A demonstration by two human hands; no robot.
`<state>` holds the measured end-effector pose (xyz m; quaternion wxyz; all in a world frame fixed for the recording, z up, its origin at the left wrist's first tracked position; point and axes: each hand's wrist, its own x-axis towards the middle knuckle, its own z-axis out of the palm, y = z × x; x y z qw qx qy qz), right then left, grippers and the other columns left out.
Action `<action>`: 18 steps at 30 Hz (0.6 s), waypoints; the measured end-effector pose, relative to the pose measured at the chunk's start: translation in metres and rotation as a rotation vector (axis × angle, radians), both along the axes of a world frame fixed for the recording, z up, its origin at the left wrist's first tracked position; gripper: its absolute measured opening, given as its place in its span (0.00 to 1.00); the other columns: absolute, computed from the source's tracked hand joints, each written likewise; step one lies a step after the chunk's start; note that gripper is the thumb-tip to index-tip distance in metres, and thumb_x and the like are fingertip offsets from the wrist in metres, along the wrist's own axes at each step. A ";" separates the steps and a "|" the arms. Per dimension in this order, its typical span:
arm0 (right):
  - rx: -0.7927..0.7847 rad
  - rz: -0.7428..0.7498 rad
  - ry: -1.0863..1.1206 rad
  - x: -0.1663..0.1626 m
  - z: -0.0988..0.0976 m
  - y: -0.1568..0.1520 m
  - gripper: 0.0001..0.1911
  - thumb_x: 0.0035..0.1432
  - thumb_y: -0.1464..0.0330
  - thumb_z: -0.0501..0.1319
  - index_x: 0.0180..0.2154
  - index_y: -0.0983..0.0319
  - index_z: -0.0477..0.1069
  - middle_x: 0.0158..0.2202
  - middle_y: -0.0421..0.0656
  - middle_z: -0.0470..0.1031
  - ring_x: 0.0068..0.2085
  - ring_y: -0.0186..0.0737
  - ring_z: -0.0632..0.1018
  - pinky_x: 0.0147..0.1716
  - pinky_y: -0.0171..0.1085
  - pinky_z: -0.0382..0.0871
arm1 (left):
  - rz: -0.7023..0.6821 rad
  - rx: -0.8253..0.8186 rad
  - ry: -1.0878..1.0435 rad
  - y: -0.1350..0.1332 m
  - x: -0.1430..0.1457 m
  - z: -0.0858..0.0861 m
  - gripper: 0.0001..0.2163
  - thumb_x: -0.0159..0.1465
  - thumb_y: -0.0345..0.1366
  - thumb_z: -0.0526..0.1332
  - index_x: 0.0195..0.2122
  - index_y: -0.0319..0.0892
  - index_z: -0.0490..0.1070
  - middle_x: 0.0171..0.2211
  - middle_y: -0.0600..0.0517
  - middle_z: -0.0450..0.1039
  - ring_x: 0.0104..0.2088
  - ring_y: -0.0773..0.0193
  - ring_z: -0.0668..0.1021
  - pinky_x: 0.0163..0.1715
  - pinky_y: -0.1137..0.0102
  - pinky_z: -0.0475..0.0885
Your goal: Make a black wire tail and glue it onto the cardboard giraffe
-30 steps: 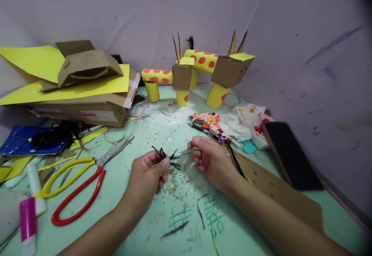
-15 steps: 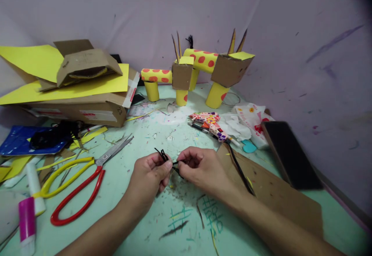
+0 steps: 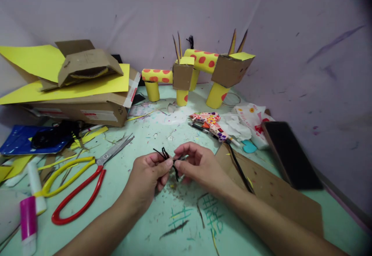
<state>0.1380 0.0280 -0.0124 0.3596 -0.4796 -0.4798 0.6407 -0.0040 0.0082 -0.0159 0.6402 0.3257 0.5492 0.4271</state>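
Note:
A small bunch of black yarn (image 3: 165, 153) is pinched between the thumb and fingers of my left hand (image 3: 151, 172), its loops and ends sticking up. My right hand (image 3: 197, 165) meets it from the right, thumb and fingers closed on the yarn where the two hands almost touch. A few strands hang below, between the hands. Behind stand two cardboard animals, a small one (image 3: 157, 76) and a larger one (image 3: 216, 93), both yellow with red spots. The larger has a black yarn tail (image 3: 190, 41).
Scissors (image 3: 99, 170) and a glue tube (image 3: 28, 219) lie left, near black yarn (image 3: 50, 136) on a blue packet. A cardboard box (image 3: 110, 110) with yellow sheets stands behind. Right are a flowered glue gun (image 3: 210, 121), a cardboard sheet (image 3: 279, 194) and a phone (image 3: 290, 155).
My right fingers have shifted slightly up and left along the yarn, and more strands now hang below. My left hand keeps its pinch almost in place.

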 end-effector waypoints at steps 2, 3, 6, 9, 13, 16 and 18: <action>-0.029 -0.011 0.006 -0.003 -0.003 0.000 0.07 0.40 0.70 0.62 0.26 0.62 0.67 0.19 0.35 0.68 0.17 0.28 0.68 0.16 0.30 0.65 | -0.004 -0.010 0.018 0.000 0.001 0.000 0.11 0.46 0.38 0.67 0.22 0.38 0.67 0.09 0.60 0.61 0.10 0.77 0.58 0.10 0.79 0.50; -0.035 -0.026 0.003 -0.003 -0.004 0.000 0.05 0.39 0.71 0.61 0.24 0.62 0.66 0.16 0.33 0.66 0.16 0.28 0.67 0.16 0.30 0.64 | 0.000 -0.013 0.022 0.000 0.001 0.000 0.11 0.46 0.39 0.67 0.22 0.37 0.68 0.09 0.60 0.60 0.10 0.77 0.58 0.10 0.79 0.50; -0.012 -0.114 0.025 0.001 -0.005 0.003 0.04 0.36 0.72 0.60 0.22 0.62 0.66 0.15 0.33 0.64 0.15 0.28 0.67 0.15 0.30 0.64 | 0.039 -0.013 0.015 0.002 0.000 0.001 0.11 0.46 0.38 0.67 0.22 0.38 0.67 0.08 0.61 0.60 0.10 0.77 0.58 0.11 0.79 0.49; 0.057 -0.260 0.050 0.009 -0.002 0.006 0.05 0.37 0.72 0.60 0.23 0.62 0.67 0.18 0.33 0.63 0.17 0.27 0.64 0.16 0.30 0.66 | 0.078 -0.016 -0.017 0.004 -0.001 0.002 0.13 0.44 0.38 0.68 0.19 0.39 0.65 0.09 0.61 0.59 0.11 0.77 0.59 0.11 0.79 0.49; 0.081 -0.305 0.082 0.013 0.002 0.007 0.13 0.42 0.65 0.64 0.34 0.62 0.69 0.30 0.39 0.69 0.23 0.29 0.69 0.17 0.29 0.67 | 0.072 -0.039 -0.045 0.005 -0.001 0.004 0.14 0.43 0.39 0.70 0.19 0.39 0.64 0.08 0.60 0.59 0.11 0.77 0.59 0.11 0.79 0.49; -0.006 -0.102 0.112 0.008 0.002 0.003 0.20 0.40 0.64 0.68 0.37 0.61 0.68 0.39 0.42 0.70 0.25 0.31 0.72 0.16 0.30 0.69 | 0.037 -0.035 -0.043 0.003 0.000 0.004 0.13 0.43 0.39 0.69 0.20 0.39 0.66 0.08 0.60 0.60 0.10 0.77 0.58 0.11 0.79 0.48; -0.064 -0.001 0.129 0.004 0.000 0.000 0.19 0.39 0.65 0.69 0.34 0.62 0.67 0.33 0.40 0.72 0.23 0.30 0.72 0.17 0.31 0.69 | 0.000 -0.026 -0.042 0.001 0.000 0.003 0.12 0.44 0.39 0.69 0.20 0.39 0.66 0.08 0.60 0.60 0.10 0.77 0.58 0.11 0.79 0.48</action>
